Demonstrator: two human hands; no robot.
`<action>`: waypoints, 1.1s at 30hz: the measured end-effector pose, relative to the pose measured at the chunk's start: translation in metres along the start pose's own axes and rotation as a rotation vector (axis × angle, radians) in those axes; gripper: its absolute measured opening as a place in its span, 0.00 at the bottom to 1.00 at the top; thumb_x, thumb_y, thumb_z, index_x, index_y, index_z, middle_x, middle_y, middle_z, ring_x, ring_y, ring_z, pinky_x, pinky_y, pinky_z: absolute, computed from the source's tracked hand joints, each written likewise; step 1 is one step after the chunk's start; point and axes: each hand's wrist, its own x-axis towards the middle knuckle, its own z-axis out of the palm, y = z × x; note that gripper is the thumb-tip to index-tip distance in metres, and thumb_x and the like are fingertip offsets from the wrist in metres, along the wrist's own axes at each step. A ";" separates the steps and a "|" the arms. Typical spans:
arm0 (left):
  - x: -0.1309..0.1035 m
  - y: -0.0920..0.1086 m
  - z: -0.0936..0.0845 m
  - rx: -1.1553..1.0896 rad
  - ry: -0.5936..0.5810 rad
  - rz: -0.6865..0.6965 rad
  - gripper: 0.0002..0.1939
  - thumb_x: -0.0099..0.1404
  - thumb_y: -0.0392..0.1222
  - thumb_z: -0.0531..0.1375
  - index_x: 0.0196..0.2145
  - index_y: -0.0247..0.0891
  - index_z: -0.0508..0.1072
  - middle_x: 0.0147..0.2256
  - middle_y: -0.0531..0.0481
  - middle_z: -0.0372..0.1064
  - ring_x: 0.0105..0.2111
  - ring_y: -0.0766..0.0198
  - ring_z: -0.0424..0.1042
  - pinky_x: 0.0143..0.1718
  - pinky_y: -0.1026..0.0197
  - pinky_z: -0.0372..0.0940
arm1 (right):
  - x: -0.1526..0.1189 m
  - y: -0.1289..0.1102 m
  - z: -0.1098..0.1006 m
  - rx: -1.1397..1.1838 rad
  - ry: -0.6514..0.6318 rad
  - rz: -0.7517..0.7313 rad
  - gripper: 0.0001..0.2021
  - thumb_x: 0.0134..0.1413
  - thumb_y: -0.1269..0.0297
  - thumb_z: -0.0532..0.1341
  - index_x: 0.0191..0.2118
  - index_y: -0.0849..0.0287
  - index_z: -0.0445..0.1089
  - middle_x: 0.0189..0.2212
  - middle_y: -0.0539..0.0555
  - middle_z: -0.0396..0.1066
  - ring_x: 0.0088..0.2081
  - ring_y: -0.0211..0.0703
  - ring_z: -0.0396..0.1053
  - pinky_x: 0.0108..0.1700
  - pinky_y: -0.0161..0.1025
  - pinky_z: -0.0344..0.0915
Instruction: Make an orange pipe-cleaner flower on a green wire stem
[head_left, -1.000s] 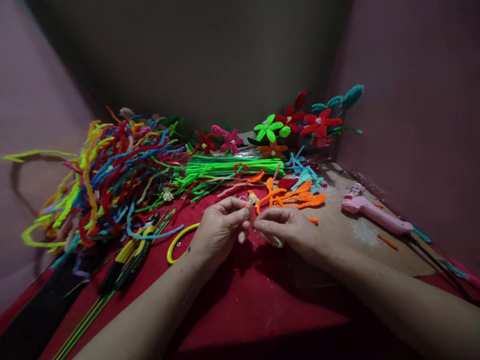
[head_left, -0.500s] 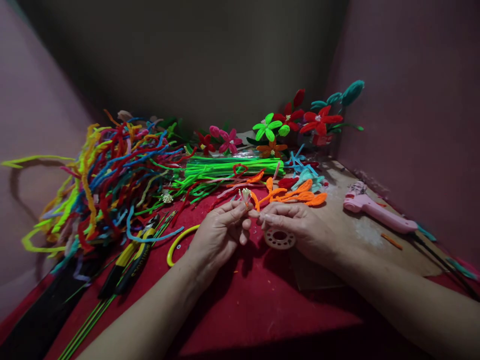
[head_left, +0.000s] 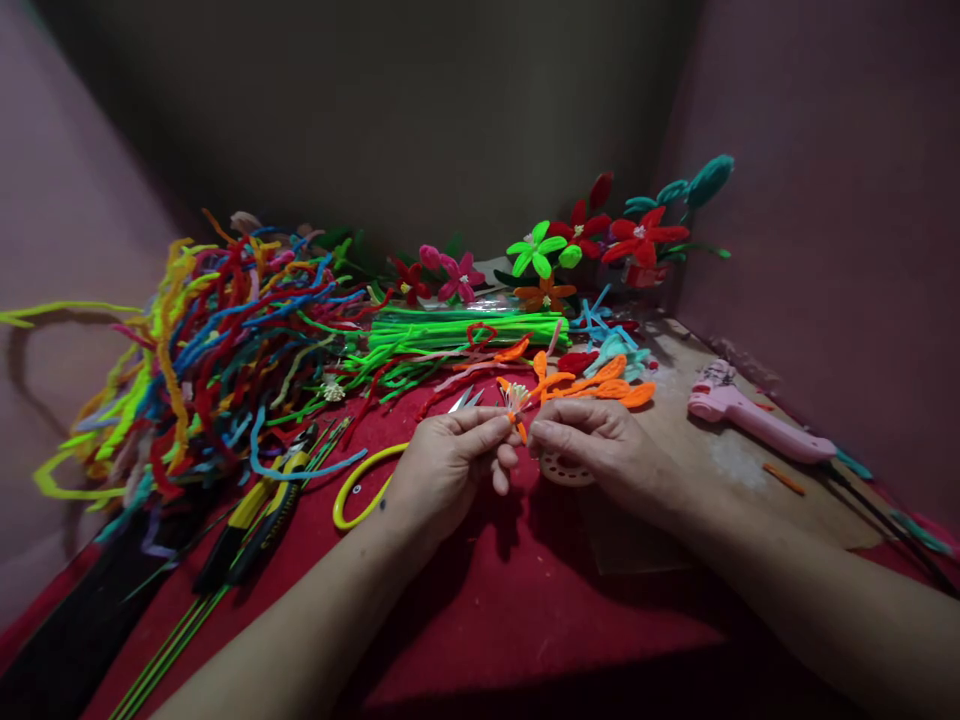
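Between its thumb and fingers, my left hand (head_left: pixel 457 455) pinches a small bundle of pale stamens (head_left: pixel 515 398) with a bit of orange at its base. My right hand (head_left: pixel 600 445) is closed just to the right of the bundle, thumb against fingers; what it grips is too small to make out. A pale spool with holes (head_left: pixel 566 470) shows partly under my right hand. Orange fuzzy petals (head_left: pixel 611 385) lie just behind it. Yellow-handled scissors (head_left: pixel 349 500) lie by my left wrist, their blade tips showing beyond the hand.
A tangle of coloured pipe cleaners (head_left: pixel 225 350) fills the left side, with pliers (head_left: pixel 277 520) in front. Green pipe cleaners (head_left: pixel 465 335) lie behind the hands, fuzzy flowers (head_left: pixel 536 250) further back. At right, a pink glue gun (head_left: pixel 757 420) rests on a board (head_left: pixel 690 470).
The stamen bundle and my left hand have shifted slightly right. My right hand has moved a little right, covering more of the spool. The scissor blades now show.
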 end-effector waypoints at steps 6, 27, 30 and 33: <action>-0.003 -0.001 0.002 0.061 -0.022 0.019 0.06 0.55 0.35 0.61 0.31 0.29 0.73 0.20 0.50 0.70 0.15 0.70 0.68 0.19 0.69 0.61 | 0.000 0.001 0.001 0.006 -0.046 0.039 0.11 0.52 0.59 0.58 0.26 0.61 0.68 0.17 0.46 0.55 0.19 0.29 0.49 0.20 0.31 0.45; -0.006 -0.001 0.002 0.184 -0.037 0.041 0.06 0.56 0.36 0.60 0.33 0.31 0.74 0.20 0.50 0.70 0.14 0.71 0.66 0.19 0.69 0.61 | 0.005 0.006 0.005 0.075 0.046 0.153 0.13 0.49 0.56 0.60 0.26 0.63 0.68 0.20 0.50 0.65 0.21 0.33 0.58 0.24 0.34 0.52; -0.007 0.000 0.003 0.183 -0.044 0.024 0.07 0.56 0.36 0.61 0.33 0.31 0.73 0.19 0.49 0.70 0.13 0.71 0.65 0.17 0.69 0.60 | 0.005 0.010 0.003 0.116 0.088 0.160 0.13 0.44 0.56 0.64 0.28 0.63 0.71 0.21 0.50 0.66 0.23 0.33 0.59 0.26 0.34 0.53; -0.007 0.000 0.003 0.169 -0.050 0.026 0.09 0.55 0.37 0.61 0.34 0.31 0.73 0.20 0.49 0.70 0.14 0.70 0.66 0.16 0.69 0.61 | 0.005 0.010 0.002 0.129 0.123 0.202 0.13 0.42 0.56 0.65 0.24 0.64 0.71 0.19 0.49 0.65 0.21 0.32 0.57 0.25 0.34 0.51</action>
